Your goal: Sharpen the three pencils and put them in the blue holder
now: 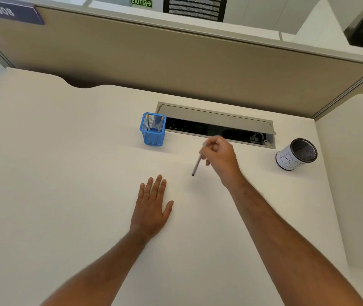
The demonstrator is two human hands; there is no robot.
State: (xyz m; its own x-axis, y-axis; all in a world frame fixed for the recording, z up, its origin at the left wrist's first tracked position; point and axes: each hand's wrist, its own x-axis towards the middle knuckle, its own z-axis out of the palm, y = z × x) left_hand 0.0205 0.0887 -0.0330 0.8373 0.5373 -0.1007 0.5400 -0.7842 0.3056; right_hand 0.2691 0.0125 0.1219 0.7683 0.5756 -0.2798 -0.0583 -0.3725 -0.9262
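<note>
- Head view: right hand (219,157) is raised above the desk (65,173), fingers curled around a grey pencil (197,162); the pencil's dark blunt end points down toward the desk, its upper end hidden inside the grasp.
- Left hand (151,206) lies flat on the desk, palm down, fingers straight and together, grasping nothing.
- Blue holder (153,129), a square mesh cup, stands upright near the back of the desk, to the left of the right hand and well apart from it. Two pencils (154,127) already stand in it, points up.
- Step in hand, as judged: delivery of the third pencil to the blue holder. Whether its tip is sharpened cannot be told, as the hand hides that end and the pencil is motion-blurred.
- Procedure: carry the pencil left and toward the back until it is above the open mouth of the holder; bring it near upright, blunt end down; lower it into the free space between the two standing pencils, then let go.
- Caution: the mesh cup looks light. A pencil striking the rim or the standing pencils could tip it. The idle left hand could steady the holder if needed.
- Surroundings: an open cable tray (218,127) with a raised lid lies just behind the carrying path; a dropped pencil could fall into it.
- A black mesh cup (297,154) with a white paper label stands at the right, well apart; it is the wrong holder for this task.
- No sharpener is visible.
</note>
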